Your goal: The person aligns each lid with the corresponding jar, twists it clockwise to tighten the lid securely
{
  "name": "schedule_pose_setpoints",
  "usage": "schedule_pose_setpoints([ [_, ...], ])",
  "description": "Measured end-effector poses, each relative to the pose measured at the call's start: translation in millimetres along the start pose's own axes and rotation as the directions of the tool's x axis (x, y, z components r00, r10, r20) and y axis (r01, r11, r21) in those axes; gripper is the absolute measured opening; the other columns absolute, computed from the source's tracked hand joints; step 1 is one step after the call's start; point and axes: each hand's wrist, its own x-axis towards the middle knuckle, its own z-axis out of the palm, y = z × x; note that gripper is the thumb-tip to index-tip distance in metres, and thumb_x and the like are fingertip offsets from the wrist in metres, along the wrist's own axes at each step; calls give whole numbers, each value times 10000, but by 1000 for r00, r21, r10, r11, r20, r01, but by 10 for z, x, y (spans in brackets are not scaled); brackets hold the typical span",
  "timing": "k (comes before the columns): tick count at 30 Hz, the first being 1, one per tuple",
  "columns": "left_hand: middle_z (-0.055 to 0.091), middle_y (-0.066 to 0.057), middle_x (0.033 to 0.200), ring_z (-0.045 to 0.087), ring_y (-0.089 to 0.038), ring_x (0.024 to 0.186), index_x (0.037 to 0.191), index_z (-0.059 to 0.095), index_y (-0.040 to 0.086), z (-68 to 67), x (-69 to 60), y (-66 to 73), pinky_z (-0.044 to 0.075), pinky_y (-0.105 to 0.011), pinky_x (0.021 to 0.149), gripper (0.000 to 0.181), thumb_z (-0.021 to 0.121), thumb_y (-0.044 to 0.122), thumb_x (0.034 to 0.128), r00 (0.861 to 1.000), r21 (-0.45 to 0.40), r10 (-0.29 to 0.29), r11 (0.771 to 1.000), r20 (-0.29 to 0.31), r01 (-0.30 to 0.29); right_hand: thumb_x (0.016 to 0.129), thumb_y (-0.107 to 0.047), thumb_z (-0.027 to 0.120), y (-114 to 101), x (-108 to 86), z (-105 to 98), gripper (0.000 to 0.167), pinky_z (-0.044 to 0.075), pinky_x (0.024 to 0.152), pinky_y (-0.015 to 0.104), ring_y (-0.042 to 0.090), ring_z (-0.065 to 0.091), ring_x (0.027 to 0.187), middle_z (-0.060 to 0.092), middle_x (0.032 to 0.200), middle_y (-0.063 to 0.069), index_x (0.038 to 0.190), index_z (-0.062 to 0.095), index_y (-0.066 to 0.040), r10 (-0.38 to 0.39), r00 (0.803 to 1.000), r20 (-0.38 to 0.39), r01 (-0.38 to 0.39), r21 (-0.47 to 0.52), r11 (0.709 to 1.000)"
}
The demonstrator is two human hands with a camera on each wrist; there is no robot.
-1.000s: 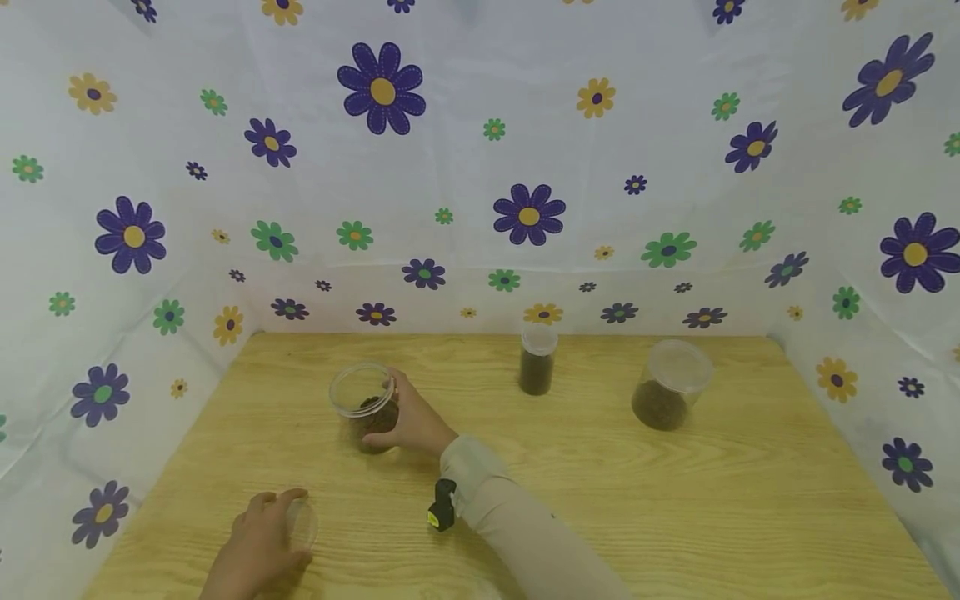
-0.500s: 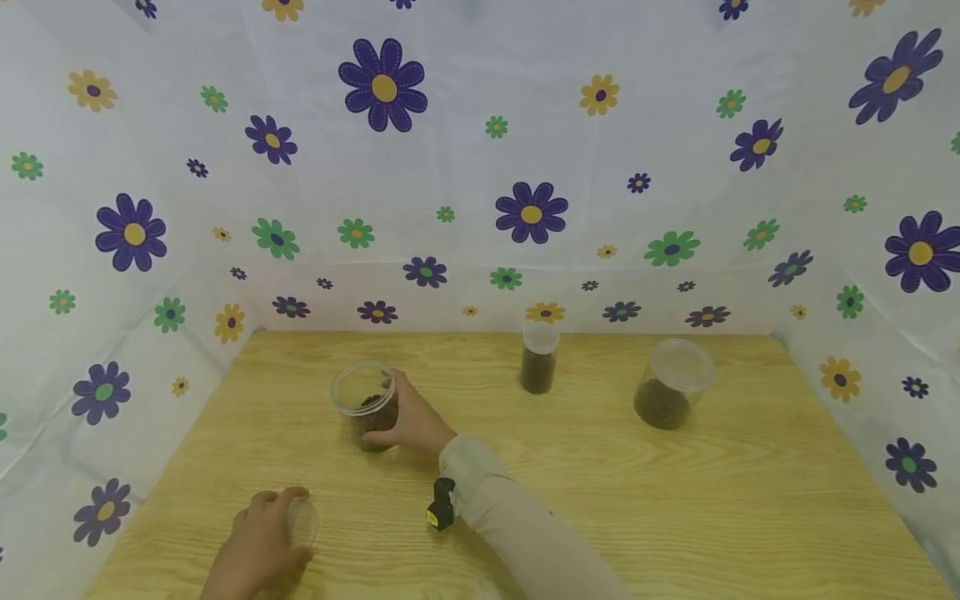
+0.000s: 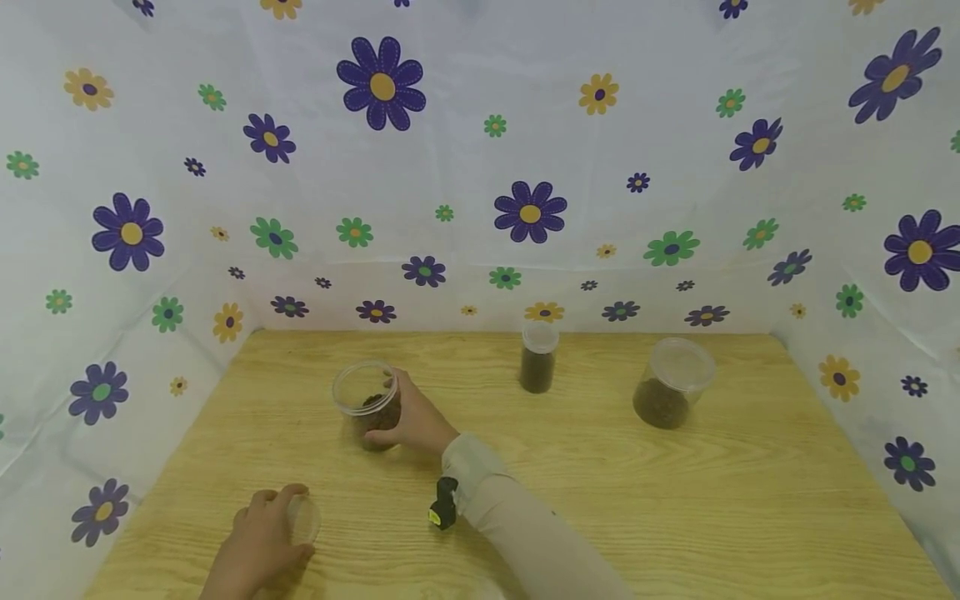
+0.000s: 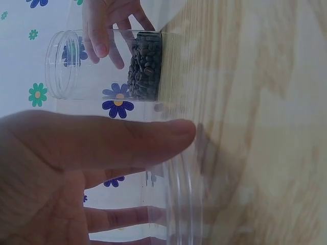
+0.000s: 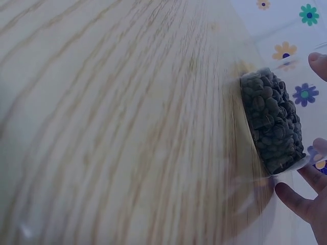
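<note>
A clear, lidless jar (image 3: 367, 408) stands upright on the table, its lower part filled with dark coffee beans (image 5: 273, 122). My right hand (image 3: 414, 421) grips it from the right side, fingers behind and thumb in front. In the left wrist view the jar (image 4: 102, 66) shows its threaded mouth, and the right hand (image 4: 110, 25) lies along its wall. Nearer to me, at the front left, my left hand (image 3: 258, 537) holds a clear round lid (image 3: 303, 521) by its edge, low over or on the table; I cannot tell which. The lid (image 4: 181, 204) sits between thumb and fingers.
Behind and to the right stands a slim lidded jar (image 3: 538, 362) with dark contents. Farther right is a wide lidded jar (image 3: 671, 387), partly filled. The wood-grain table (image 3: 712, 517) is walled by flowered white cloth (image 3: 450, 167) on three sides.
</note>
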Motion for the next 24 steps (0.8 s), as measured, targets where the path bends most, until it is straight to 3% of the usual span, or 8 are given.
schedule_pose_setpoints([
  [9,431,-401,1221,502,-571,977,1297,465,23,-3,21,48,513,-612,635,784,831,276,652,1000,9,7,1000,-7,-7,727,-322,803,61,-21,-41,1015,412,1058,361,214,474,1275,415,1409,55,1477,119,-307,-16,1000,-7,16,4,1000],
  [24,422,-390,1241,495,-576,1008,1331,436,28,35,107,137,490,-631,718,801,813,300,680,1000,-7,7,1000,-11,-7,705,-315,824,154,-93,-149,994,415,1054,373,247,481,1266,434,1371,57,1457,179,-243,-18,1000,-18,18,3,1000],
])
